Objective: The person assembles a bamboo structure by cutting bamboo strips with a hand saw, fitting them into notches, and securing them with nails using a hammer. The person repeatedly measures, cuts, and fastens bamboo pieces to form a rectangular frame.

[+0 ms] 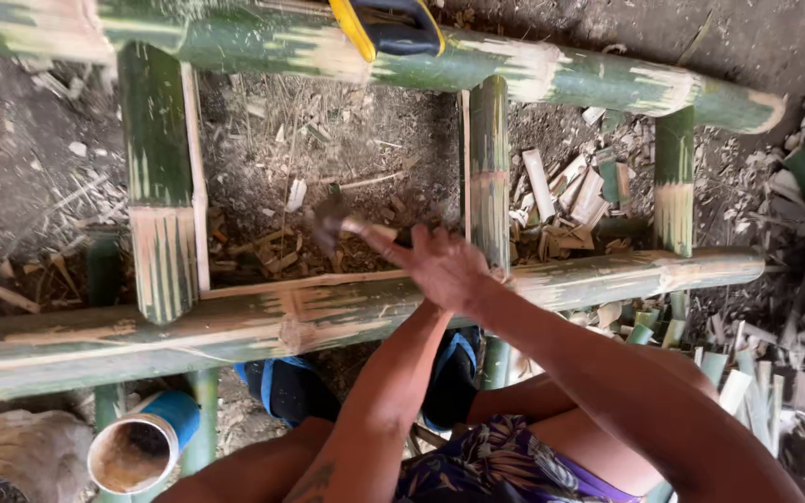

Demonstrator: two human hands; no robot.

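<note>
- Gripping the pale wooden handle of a blurred dark-headed hammer [333, 222], the fingers [393, 244] of the hands are closed around it near the middle of the view; the head is smeared by motion, so its exact shape cannot be told.
- The right hand [449, 270] is on top and clearly wrapped on the handle; the left hand is hidden beneath it, with only its forearm [384, 401] rising from 6 o'clock, so whether it is closed cannot be told.
- Just below the hands, running from 9 o'clock to 3 o'clock, lies the near green bamboo rail with shaved pale patches [281, 321].
- Three short upright bamboo rungs join it to the far green bamboo rail [552, 74] at 12 o'clock: one at 10 o'clock [156, 177], one just right of the hands [489, 168], one at 2 o'clock [674, 177].
- A thin pale bamboo strip [196, 177] runs along the left rung, and another lies along the near rail.
- Judging by this, the frame is already assembled; fixing the strips seems partly done.
- A yellow and black tool handle [388, 26] rests on the far rail.
- Bamboo offcuts [570, 196] litter the dirt ground at 1 o'clock.
- A cut bamboo tube with a blue band [137, 452] stands at 7 o'clock, blue sandals [286, 387] nearby.
</note>
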